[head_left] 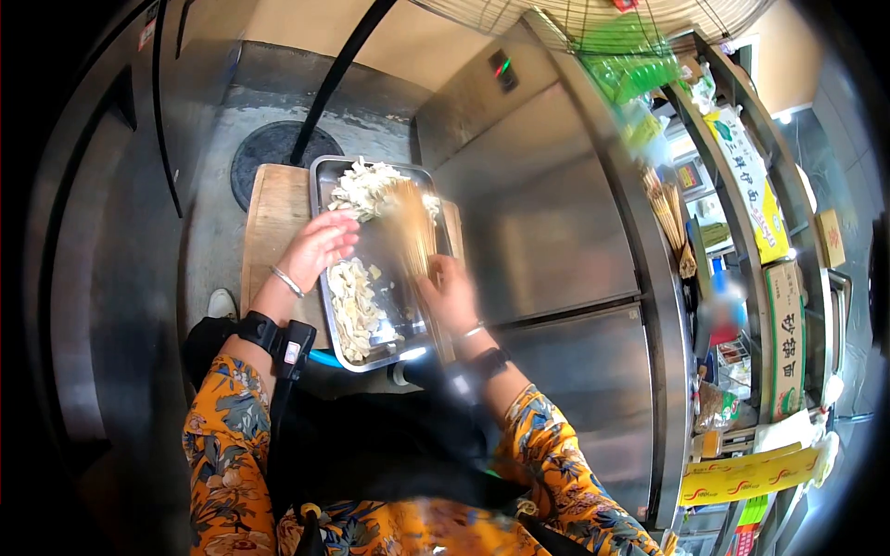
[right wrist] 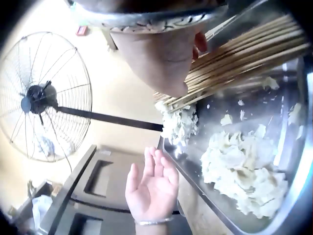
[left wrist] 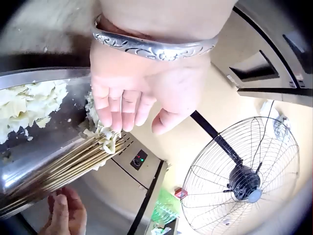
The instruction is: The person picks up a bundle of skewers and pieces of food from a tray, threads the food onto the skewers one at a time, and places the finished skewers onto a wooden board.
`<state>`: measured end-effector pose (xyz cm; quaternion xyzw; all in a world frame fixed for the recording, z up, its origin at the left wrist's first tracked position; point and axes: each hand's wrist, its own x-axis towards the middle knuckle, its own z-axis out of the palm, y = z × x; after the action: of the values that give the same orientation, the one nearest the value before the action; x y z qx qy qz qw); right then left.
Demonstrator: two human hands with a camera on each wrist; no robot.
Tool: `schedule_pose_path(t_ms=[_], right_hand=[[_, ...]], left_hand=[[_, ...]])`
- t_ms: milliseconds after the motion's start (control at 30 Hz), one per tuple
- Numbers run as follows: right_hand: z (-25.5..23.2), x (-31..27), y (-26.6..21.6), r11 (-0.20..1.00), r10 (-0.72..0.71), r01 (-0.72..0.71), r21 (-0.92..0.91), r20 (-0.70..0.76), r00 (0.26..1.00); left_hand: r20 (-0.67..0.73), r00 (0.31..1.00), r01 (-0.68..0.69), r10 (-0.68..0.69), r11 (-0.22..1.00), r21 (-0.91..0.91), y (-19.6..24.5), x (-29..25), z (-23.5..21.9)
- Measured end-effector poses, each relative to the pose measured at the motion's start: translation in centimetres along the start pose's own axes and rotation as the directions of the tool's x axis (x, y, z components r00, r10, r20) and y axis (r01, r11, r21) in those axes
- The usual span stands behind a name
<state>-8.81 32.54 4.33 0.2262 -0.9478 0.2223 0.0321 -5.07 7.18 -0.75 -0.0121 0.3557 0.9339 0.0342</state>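
A bundle of thin wooden skewers (head_left: 414, 232) lies over the right side of a metal tray (head_left: 326, 176), blurred in the head view. The right hand (head_left: 448, 295) grips it, and in the right wrist view the bundle (right wrist: 244, 58) passes beside that hand (right wrist: 159, 61). Pale sliced pieces form one pile (head_left: 352, 310) at the tray's near end and another (head_left: 366, 188) at the far end, by the skewer tips. Above the tray's left edge is the left hand (head_left: 320, 248), holding nothing, its fingers relaxed; the left wrist view shows this hand (left wrist: 142, 88) near the skewer tips.
Under the tray is a wooden board (head_left: 271, 213). Steel cabinet doors (head_left: 547, 213) stand to the right, with loaded shelves (head_left: 742, 278) beyond. A wire fan (left wrist: 244, 181) stands past the tray's far end. A round dark cover (head_left: 264, 153) is on the floor.
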Motion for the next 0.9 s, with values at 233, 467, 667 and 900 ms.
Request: schedule_pose_path(t_ms=[233, 467, 667, 900], right_hand=[[1.1, 2.1, -0.8, 0.996, 0.031, -0.036, -0.079, -0.054, 0.998], [1.8, 3.1, -0.2, 0.976, 0.042, -0.05, -0.212, -0.042, 0.998], [0.9, 3.6, -0.9, 0.982, 0.152, -0.14, -0.13, 0.091, 0.984], [0.8, 3.1, -0.8, 0.969, 0.237, -0.223, -0.103, 0.159, 0.958]], left_hand=[[0.153, 0.952, 0.23, -0.264, 0.951, 0.207, -3.1, 0.7, 1.7], [0.259, 0.903, 0.217, -0.342, 0.885, 0.412, -5.5, 0.8, 2.5], [0.239, 0.898, 0.24, -0.37, 0.866, 0.439, -5.9, 0.7, 2.4], [0.242, 0.889, 0.337, -0.39, 0.913, 0.231, -7.1, 0.1, 3.1]])
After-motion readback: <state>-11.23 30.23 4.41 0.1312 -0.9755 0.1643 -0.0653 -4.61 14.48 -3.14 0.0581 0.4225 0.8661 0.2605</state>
